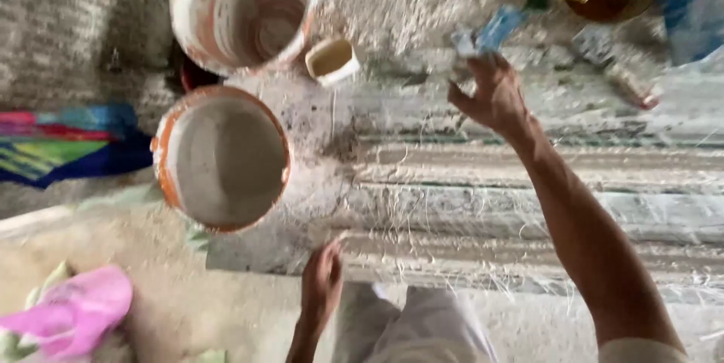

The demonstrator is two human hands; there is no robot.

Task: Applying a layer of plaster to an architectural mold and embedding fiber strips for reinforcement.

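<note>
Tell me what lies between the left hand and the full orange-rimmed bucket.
In the head view, only bare, paint-spattered floor lies between the left hand and the orange-rimmed bucket; nothing stands there.
</note>
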